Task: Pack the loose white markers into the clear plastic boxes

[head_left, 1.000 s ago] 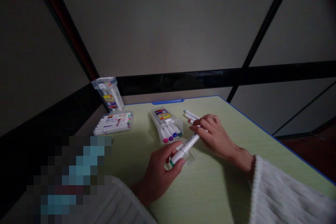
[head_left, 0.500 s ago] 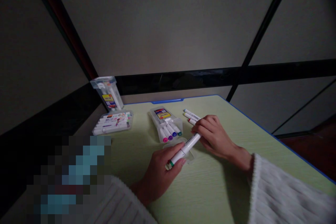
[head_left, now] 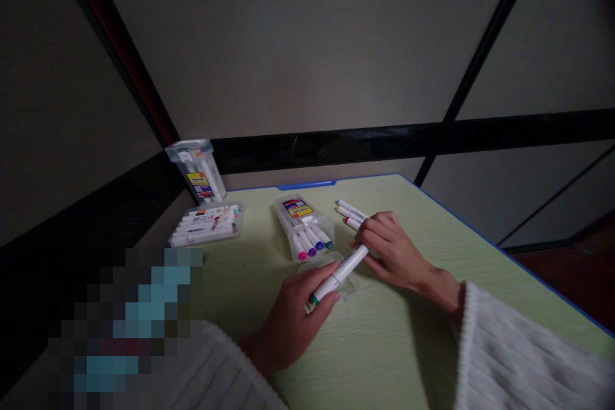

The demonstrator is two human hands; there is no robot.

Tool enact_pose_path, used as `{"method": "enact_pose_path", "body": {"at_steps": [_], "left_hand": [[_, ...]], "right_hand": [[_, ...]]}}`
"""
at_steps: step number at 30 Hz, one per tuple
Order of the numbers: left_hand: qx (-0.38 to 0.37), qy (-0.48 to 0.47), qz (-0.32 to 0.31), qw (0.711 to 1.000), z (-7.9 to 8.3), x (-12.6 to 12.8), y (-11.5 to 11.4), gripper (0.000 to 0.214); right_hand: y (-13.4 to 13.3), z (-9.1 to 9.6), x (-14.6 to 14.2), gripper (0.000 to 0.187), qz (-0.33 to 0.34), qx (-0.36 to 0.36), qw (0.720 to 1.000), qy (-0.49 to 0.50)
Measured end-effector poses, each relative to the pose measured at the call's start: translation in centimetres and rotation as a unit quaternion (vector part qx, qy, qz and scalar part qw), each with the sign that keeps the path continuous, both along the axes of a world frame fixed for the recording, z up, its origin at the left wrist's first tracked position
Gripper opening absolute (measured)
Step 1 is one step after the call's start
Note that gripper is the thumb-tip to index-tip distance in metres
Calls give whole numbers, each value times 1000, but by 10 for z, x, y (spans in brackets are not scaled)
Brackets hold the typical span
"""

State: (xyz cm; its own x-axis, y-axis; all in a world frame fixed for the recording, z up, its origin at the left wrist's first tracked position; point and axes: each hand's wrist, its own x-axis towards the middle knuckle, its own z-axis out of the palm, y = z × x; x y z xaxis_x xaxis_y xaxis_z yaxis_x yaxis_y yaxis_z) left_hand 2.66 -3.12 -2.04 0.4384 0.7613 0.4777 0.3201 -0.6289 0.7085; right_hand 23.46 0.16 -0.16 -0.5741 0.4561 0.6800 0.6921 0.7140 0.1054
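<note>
A white marker (head_left: 342, 273) with a green cap end lies slanted between both hands, just above the pale green table (head_left: 394, 346). My left hand (head_left: 293, 320) pinches its lower, green end. My right hand (head_left: 391, 250) has its fingers closed round the upper end. Under the marker lies a clear plastic lid (head_left: 350, 285). Just beyond it, an open clear marker box (head_left: 303, 225) lies flat with pink, purple, blue and green marker ends sticking out. Three loose markers (head_left: 350, 212) rest behind my right hand.
A flat clear case of markers (head_left: 209, 224) lies at the table's left, and an upright clear marker box (head_left: 196, 170) stands behind it. The table's blue edge (head_left: 480, 234) runs along the right and back. A dark rail and wall stand behind.
Almost nothing has moved. My right hand has shifted slightly along the marker's upper end, and the view has dropped a little.
</note>
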Motion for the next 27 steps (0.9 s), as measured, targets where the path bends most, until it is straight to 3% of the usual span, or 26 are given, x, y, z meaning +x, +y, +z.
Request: {"method": "enact_pose_path", "body": {"at_steps": [13,22,27], "left_hand": [[-13,9,-37,999,-1,-2,-2,33],[-33,9,-21,999,4,-5,0,32],[-28,2,20,999,3,-9,3,29]], "right_hand": [[-1,4,-5,20,-3,25,1000,17],[-2,2,-3,14,8,-8,1000,22],[-2,1,-1,11,24,-13,1000,5]]}}
